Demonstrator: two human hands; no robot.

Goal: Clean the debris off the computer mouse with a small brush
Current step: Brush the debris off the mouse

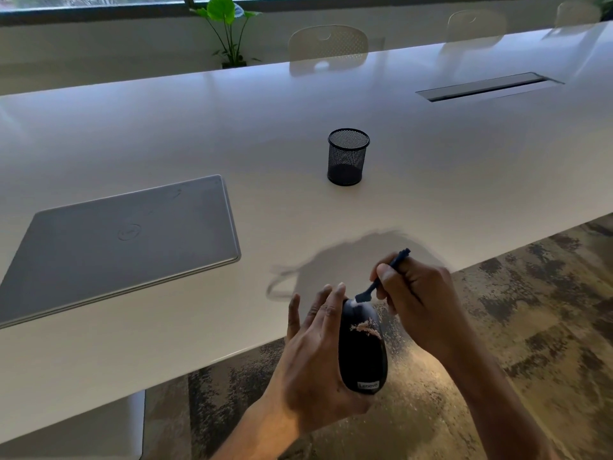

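Head view, looking down over the near edge of the surface (232,121). Right-hand fingers (386,272) pinched shut around the dark handle of the small brush (386,275), handle end pointing far and right, pale bristles down on the far tip of the computer mouse (363,346). Right hand (416,307) just right of the mouse, nearer to its far end than to its near end. Left-hand fingers (326,310) loosely spread, extended along the mouse's left side; left hand (315,366) cradling the mouse from the left and beneath, with the thumb out of sight, so the exact grip underneath cannot be told. Mouse held up off the surface, at its near edge, long axis running near to far, logo end nearest the camera. A patch of pale debris (366,328) on the mouse's back, toward the near side of the bristles, not yet swept; fine specks scattered just right of the mouse. Likely next stroke: a pull of the bristles nearward along the long axis to reach that patch. Farther out: closed laptop (122,240) at the left, black mesh pen cup (348,157) well beyond the hands, plant (225,28) at the far wall.
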